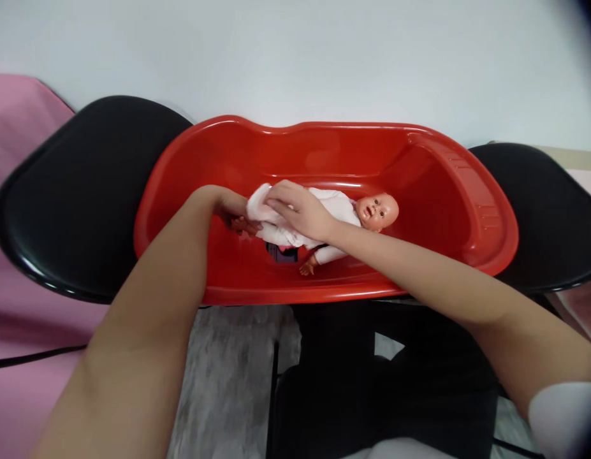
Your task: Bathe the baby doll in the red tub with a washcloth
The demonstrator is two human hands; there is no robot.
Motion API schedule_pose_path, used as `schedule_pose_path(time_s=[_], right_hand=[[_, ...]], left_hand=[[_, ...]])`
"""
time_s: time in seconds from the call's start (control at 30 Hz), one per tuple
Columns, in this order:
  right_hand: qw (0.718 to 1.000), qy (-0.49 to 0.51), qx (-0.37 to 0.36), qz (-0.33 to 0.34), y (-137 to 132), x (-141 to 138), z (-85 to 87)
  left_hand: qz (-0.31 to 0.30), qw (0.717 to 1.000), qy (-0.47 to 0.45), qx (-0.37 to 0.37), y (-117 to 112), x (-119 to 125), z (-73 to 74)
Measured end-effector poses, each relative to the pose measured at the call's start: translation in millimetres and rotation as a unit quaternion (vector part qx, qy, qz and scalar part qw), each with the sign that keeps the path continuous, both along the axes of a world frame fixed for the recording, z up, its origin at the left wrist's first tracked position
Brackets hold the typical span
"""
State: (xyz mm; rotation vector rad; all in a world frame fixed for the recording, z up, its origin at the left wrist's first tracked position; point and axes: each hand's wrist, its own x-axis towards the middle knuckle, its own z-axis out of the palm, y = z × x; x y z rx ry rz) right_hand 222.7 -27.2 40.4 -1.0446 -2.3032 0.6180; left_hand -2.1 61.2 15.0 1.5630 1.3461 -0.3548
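Observation:
A baby doll (334,203) in pale, whitish-pink clothes lies on its back inside a red baby bathtub (314,294), its head to the right and one arm stretched toward me. At the doll's leg end, my left hand (234,207) is closed around its lower leg or foot; my wrist and the cloth hide part of the grip. My right hand (299,207) rests over the doll's lower body, fingers bent onto a bunched pale pink cloth (257,203). Whether this cloth is part of the doll's clothing I cannot tell. A small dark object (282,254) shows beneath the doll.
The tub stands across two black chair seats, one on the left (75,204) and one on the right (553,210). A pale wall (295,57) rises behind it. Pink fabric (27,140) lies at the far left. Grey patterned floor (228,376) shows below.

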Motion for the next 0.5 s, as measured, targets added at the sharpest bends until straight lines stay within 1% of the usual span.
schedule_pose_path(time_s=[0.03,0.07,0.1,0.17,0.23,0.3,0.33,0.43,0.5], right_hand=[[1.0,-0.012,-0.001,0.026,3,-9,-3.5],[0.999,-0.03,-0.011,0.033,6,-16,-8.9],[0.998,-0.052,-0.027,0.019,9,-21,-16.1],[0.992,-0.099,-0.076,-0.029,15,-25,-34.3],[0.98,-0.138,-0.138,-0.049,22,-19,-53.2],[0.97,-0.152,-0.186,-0.03,27,-8,-67.9],[0.968,-0.151,-0.198,-0.017,30,-1,-72.9],[0.97,-0.153,-0.191,0.0,35,16,-78.4],[0.964,-0.202,-0.172,-0.001,38,23,-76.2]], left_hand=[[-0.014,0.999,-0.006,-0.037,0,0,0.3],[-0.033,0.996,-0.011,-0.082,0,0,0.6],[-0.051,0.991,-0.016,-0.122,1,0,0.9],[-0.072,0.986,-0.031,-0.148,3,0,1.5],[-0.084,0.984,-0.041,-0.15,5,0,1.4],[-0.093,0.984,-0.044,-0.142,7,0,0.5],[-0.098,0.984,-0.045,-0.139,7,0,-0.1],[-0.115,0.983,-0.043,-0.133,8,-1,-1.2],[-0.123,0.983,-0.032,-0.134,8,-1,-0.4]])
